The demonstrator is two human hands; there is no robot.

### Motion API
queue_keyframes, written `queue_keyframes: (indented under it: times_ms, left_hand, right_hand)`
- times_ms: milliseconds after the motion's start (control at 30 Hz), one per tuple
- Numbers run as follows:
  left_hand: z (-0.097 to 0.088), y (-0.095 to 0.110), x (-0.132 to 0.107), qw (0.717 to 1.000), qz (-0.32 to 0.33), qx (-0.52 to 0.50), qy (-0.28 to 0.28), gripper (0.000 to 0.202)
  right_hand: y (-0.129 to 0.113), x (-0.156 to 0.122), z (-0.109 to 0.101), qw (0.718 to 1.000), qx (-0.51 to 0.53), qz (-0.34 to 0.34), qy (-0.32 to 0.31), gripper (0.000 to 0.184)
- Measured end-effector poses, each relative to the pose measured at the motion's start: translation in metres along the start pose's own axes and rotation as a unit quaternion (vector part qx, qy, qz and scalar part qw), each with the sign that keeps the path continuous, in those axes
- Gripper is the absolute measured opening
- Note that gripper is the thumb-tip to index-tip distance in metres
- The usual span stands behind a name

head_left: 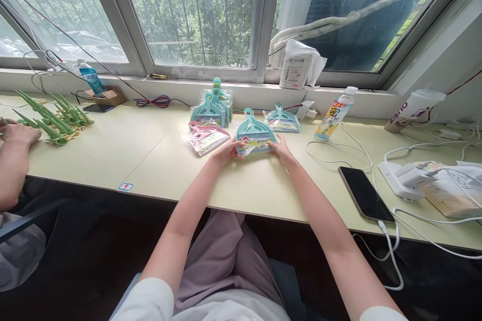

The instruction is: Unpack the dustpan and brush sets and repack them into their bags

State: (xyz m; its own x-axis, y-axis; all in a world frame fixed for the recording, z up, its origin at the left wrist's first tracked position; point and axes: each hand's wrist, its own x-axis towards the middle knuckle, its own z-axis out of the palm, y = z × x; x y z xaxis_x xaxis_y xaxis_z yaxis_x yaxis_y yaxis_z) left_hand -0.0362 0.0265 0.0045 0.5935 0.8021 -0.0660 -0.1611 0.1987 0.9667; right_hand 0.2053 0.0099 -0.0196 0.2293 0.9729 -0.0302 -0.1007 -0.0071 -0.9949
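Note:
Between my two hands is a teal mini dustpan and brush set [255,133] in clear wrapping, its handle pointing away from me. My left hand [229,150] grips its lower left corner, and my right hand [281,149] grips its lower right corner. To the left lies a wrapped pink dustpan set [208,138], close to my left hand. Behind it stand several wrapped teal dustpan sets [213,106] grouped together. Another teal dustpan set [282,119] rests on the table behind my right hand.
On the table [150,160], right, are a drink bottle [336,114], a phone [366,194] with cables, a power strip [402,180] and a cup [414,110]. At left, a co-worker's hand [20,133] is beside green spiky pieces [56,118]. A white package [299,65] stands on the sill.

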Motion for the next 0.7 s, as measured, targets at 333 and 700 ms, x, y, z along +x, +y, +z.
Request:
queue_keyframes:
  times_ms: [333,700]
  left_hand:
    - [0.022,0.011,-0.011,0.99,0.098,0.101,0.005,0.1]
    - [0.003,-0.005,0.015,0.959,0.148,0.149,0.189,0.044]
  right_hand:
    - [0.0,0.004,-0.003,0.987,0.147,0.052,0.037,0.013]
    - [-0.004,-0.003,0.006,0.986,0.16,0.039,-0.001,0.027]
